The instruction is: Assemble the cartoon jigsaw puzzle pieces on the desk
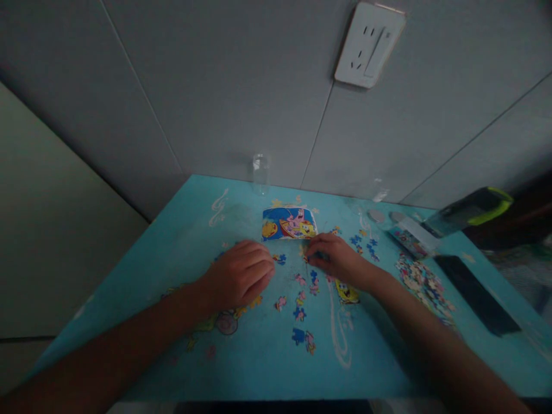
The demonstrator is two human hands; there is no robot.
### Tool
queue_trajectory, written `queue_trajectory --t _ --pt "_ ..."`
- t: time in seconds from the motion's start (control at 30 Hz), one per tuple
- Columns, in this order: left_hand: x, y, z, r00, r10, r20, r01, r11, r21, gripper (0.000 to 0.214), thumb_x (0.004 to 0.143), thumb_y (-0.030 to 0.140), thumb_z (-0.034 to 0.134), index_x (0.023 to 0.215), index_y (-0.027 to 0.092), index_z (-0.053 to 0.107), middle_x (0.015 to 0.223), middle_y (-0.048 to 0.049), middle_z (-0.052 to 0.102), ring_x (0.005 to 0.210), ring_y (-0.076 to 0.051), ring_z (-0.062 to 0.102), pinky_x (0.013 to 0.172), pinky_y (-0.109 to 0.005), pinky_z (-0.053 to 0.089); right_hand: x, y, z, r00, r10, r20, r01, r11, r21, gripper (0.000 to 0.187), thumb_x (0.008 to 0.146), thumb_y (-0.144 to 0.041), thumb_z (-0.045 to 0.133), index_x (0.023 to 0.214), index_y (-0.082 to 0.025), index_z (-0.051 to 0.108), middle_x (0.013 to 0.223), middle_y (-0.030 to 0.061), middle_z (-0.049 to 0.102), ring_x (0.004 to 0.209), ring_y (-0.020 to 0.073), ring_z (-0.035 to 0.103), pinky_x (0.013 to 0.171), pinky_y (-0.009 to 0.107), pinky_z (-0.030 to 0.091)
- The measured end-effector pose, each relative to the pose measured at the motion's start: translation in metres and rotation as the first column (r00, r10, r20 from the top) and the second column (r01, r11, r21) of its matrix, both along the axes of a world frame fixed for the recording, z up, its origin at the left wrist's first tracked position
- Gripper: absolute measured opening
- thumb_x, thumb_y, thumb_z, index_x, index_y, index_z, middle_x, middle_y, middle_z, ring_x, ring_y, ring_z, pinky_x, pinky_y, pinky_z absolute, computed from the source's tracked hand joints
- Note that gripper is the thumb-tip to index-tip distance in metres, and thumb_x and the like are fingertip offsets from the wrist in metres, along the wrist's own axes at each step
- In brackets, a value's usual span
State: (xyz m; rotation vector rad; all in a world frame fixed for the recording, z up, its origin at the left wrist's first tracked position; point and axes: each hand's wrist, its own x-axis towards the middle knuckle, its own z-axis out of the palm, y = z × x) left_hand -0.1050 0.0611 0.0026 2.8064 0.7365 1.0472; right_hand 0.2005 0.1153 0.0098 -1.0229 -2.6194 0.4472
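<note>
My left hand (241, 274) rests on the table with its fingers curled in; whatever they may hold is hidden. My right hand (330, 255) pinches a small jigsaw puzzle piece (306, 259) between thumb and fingertips, just below a picture card (288, 223) with pink and yellow cartoon figures on blue. Between the hands lie loose puzzle pieces (301, 280), and one blue-edged piece (280, 259) is close to my left fingers. Lower down are a blue piece (298, 336) and a pink one (310, 342). A yellow cartoon face (346, 292) shows beneath my right wrist.
To the right, a heap of puzzle pieces (425, 284) lies beside a dark flat object (476, 294). Behind them are a small box (407, 240), round lids (376, 215) and a clear container with a green rim (468, 211). A clear jar (261, 174) stands by the wall.
</note>
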Motion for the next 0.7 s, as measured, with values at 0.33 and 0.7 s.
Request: queue_trajectory --t 0.33,0.7 --pt "-0.034 0.015 0.015 0.993 0.118 -0.023 -0.113 0.980 0.166 0.013 0.091 0.011 0.062 0.102 0.017 0.064 0.101 -0.0067 0.071 0.099 -0.023 0.066 0.090 -0.043 0.054 0.040 -0.009 0.001 0.945 -0.326 0.020 0.327 0.943 -0.061 0.029 0.087 -0.044 0.076 0.107 -0.024 0.074 0.106 0.0076 0.072 0.100 0.0263 0.067 0.091 0.043 0.052" --pt "-0.067 0.035 0.017 0.934 0.358 -0.027 -0.347 0.919 0.187 0.012 0.092 0.014 0.057 0.095 0.020 0.067 0.096 -0.0062 0.072 0.097 -0.024 0.068 0.091 -0.045 0.054 0.026 -0.011 -0.008 0.956 -0.293 -0.010 0.290 0.951 -0.103 0.013 0.094 -0.033 0.065 0.096 -0.025 0.074 0.100 0.0058 0.071 0.092 0.0226 0.067 0.087 0.039 0.052"
